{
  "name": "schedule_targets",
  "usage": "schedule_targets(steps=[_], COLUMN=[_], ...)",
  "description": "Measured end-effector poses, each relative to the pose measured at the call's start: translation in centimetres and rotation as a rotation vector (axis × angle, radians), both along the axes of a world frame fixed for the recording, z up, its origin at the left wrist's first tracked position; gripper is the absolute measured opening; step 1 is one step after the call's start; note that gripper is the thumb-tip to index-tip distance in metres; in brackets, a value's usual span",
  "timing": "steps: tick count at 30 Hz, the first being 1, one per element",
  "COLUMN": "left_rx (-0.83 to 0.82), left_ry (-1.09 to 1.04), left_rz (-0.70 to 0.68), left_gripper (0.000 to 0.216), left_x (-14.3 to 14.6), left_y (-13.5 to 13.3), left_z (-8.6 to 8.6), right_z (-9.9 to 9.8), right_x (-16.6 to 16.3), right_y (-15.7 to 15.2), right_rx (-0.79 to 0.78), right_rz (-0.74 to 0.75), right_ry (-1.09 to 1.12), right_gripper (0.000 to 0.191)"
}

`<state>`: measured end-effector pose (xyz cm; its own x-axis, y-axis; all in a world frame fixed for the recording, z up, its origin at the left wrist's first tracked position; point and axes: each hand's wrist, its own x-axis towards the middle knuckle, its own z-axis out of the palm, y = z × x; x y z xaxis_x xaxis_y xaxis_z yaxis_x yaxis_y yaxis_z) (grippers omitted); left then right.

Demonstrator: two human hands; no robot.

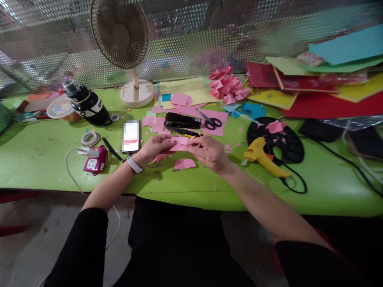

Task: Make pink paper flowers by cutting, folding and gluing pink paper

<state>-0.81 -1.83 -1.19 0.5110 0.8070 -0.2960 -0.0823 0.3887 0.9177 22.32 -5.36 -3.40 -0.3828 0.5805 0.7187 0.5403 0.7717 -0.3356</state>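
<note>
Between my two hands is a small piece of pink paper (pixel 179 144), held a little above the green table. My left hand (pixel 157 148), with a white watch on its wrist, pinches the paper's left end. The fingers of my right hand (pixel 208 150) are closed on its right end. Just beyond the paper lie a black stapler (pixel 183 120), a yellow-and-black cutter (pixel 185 132) and dark-handled scissors (pixel 212 120). A rounded pink paper piece (pixel 184 164) lies on the table nearer to me. Pink scraps are scattered around.
A yellow glue gun (pixel 263 157) with a black cord lies right, by a black tray (pixel 295 145). Folded pink paper pieces (pixel 227 84) are heaped at the back. Left stand a fan (pixel 137 93), a black bottle (pixel 89 105), a phone (pixel 131 136) and a tape roll (pixel 89 138).
</note>
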Motion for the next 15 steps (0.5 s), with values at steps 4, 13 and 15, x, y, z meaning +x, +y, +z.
schedule_targets(steps=[4, 13, 15], left_rx=[0.088, 0.246, 0.261], left_ry=[-0.037, -0.017, -0.009], left_rz=[0.087, 0.126, 0.114], left_gripper=[0.042, 0.056, 0.056], left_x=[0.2, 0.5, 0.6], left_y=[-0.3, -0.6, -0.8], left_z=[-0.2, -0.4, -0.4], right_z=[0.2, 0.5, 0.4], right_x=[-0.5, -0.9, -1.2], right_y=[-0.3, -0.7, -0.7], right_rx=[-0.150, -0.822, -0.857], right_rz=[0.002, 0.009, -0.001], right_ry=[0.215, 0.534, 0.602], right_gripper=[0.020, 0.027, 0.034])
